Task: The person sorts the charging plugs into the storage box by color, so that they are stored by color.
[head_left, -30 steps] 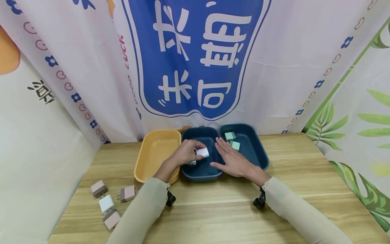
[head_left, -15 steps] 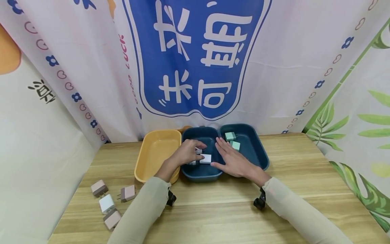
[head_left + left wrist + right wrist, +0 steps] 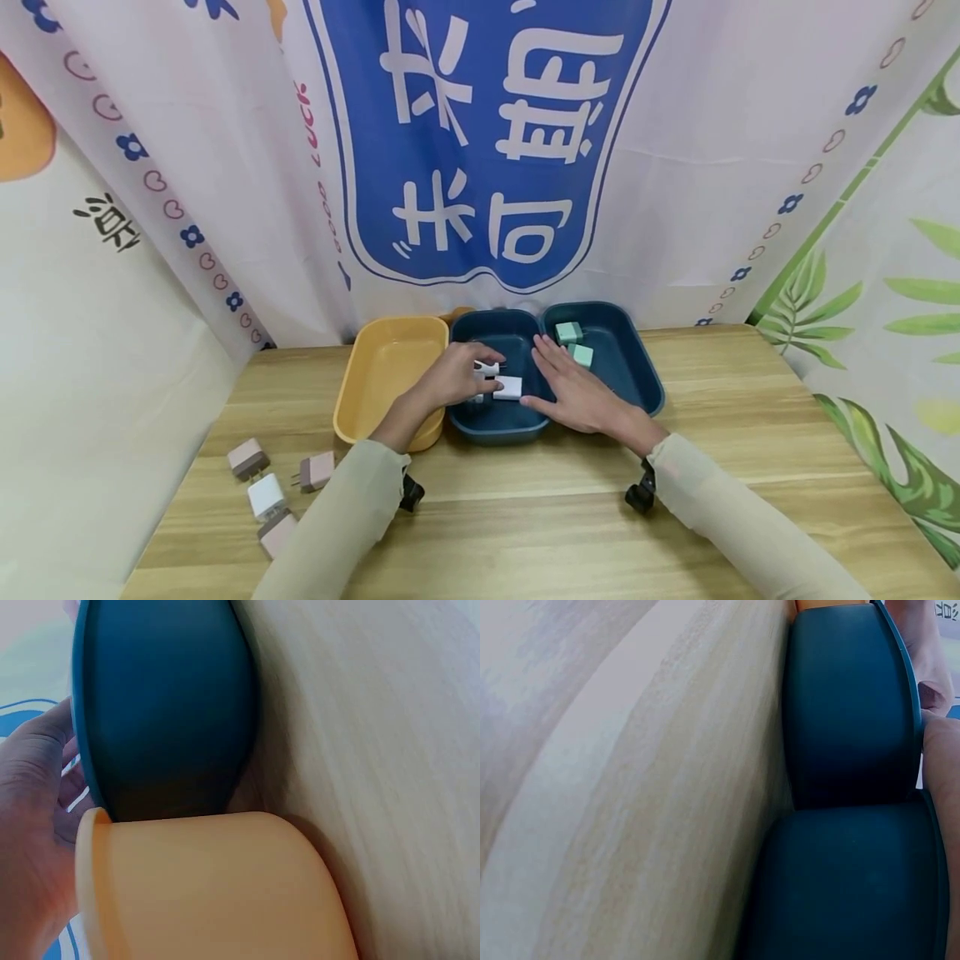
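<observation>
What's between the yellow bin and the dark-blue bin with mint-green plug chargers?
Head view: another dark-blue bin, holding white plug chargers, with part of the left hand over it.

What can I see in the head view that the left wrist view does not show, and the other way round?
Only the head view: the right-hand blue bin, the green adapters and the pink adapters.
Only the left wrist view: the yellow bin and middle blue bin side-on, close up.
Both: these two bins, the left hand, the wooden table.
</observation>
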Available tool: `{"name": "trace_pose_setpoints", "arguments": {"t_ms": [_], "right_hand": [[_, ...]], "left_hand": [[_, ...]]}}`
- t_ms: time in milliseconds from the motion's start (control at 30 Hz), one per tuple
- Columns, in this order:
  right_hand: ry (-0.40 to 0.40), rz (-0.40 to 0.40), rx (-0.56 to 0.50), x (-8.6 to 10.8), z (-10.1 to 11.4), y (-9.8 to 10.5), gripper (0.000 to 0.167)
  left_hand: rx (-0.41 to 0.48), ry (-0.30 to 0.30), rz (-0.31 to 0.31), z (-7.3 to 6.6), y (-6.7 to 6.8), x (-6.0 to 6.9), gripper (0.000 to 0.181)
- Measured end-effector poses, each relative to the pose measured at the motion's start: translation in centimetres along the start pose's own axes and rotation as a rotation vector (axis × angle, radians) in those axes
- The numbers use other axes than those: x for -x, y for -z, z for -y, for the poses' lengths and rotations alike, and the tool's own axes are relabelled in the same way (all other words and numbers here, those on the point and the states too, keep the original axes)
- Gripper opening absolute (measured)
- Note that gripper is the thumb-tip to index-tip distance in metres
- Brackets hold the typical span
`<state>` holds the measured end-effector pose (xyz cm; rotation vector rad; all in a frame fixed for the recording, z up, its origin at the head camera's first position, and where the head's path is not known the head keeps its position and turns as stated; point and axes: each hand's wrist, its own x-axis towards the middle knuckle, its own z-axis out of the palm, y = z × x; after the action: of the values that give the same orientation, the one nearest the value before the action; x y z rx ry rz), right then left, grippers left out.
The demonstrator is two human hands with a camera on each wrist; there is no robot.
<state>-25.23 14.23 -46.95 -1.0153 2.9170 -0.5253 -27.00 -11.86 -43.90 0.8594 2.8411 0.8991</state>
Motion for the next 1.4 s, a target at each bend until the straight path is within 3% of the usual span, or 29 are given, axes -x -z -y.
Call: {"name": "trace_pose_setpoints", "arguments": {"t_ms": [200, 533, 1100, 1400], "right_hand": [[0.001, -0.002, 0.003, 0.0, -0.1, 0.1, 0.097], [0.003, 0.005, -0.001, 0.1, -0.1, 0.0, 0.097], [0.001, -0.004, -0.008, 0.0, -0.2, -0.1, 0.098], [0.017, -0.018, -0.005, 0.0, -0.2, -0.1, 0.097]], "left_hand": [[0.004, -0.040, -0.008, -0.5, 0.4, 0.2, 0.046], [0.035, 0.012, -0.018, -1.1, 1.3, 1.5, 0.047], [-0.055, -0.026, -0.030, -1.3, 3.7, 4.3, 0.050], [-0.076, -0.013, -0.045, -0.9, 4.5, 6.2, 0.048]]}}
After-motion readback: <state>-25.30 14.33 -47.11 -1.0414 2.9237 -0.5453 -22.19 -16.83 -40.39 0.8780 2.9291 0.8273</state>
